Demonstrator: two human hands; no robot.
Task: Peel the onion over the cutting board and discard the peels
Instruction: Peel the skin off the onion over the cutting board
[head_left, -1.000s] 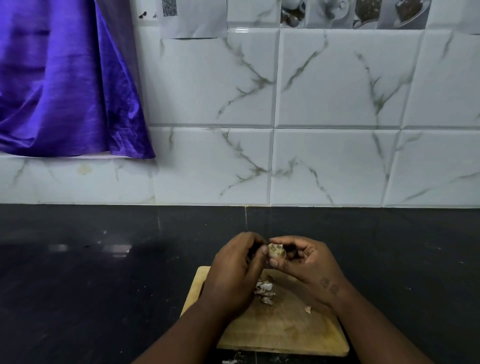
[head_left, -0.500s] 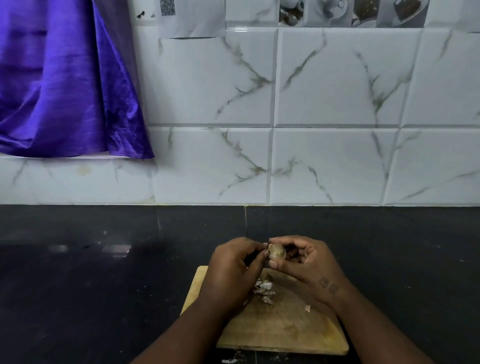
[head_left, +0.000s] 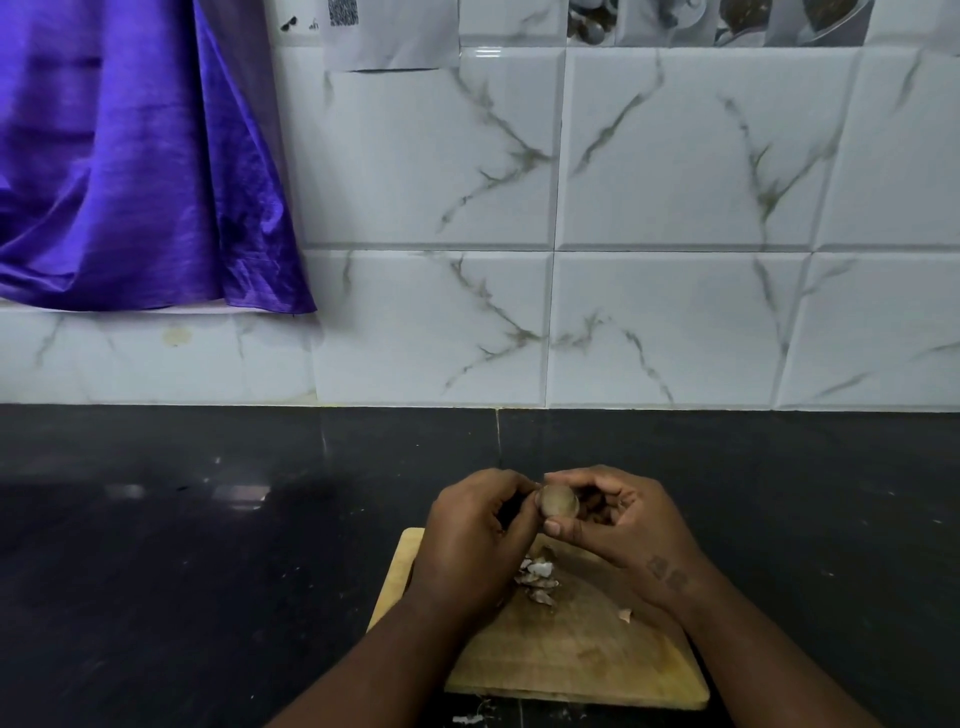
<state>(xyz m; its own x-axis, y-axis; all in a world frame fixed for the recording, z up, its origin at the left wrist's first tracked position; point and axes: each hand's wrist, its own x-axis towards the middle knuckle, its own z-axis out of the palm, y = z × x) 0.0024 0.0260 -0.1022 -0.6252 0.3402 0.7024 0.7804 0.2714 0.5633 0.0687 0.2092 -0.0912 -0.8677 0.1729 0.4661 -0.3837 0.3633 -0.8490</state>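
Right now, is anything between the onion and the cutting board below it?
Nothing visible does. The left hand and right hand hold the onion roughly over the cutting board's far end; only fallen peels lie beneath.

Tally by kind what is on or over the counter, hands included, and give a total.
hands: 2 (left hand, right hand)
onion: 1
cutting board: 1
peel heap: 1
stray peel scraps: 2
total: 7

Purple satin curtain (head_left: 130, 166) hangs upper left; white marbled wall tiles (head_left: 675, 208) behind black countertop (head_left: 182, 571).
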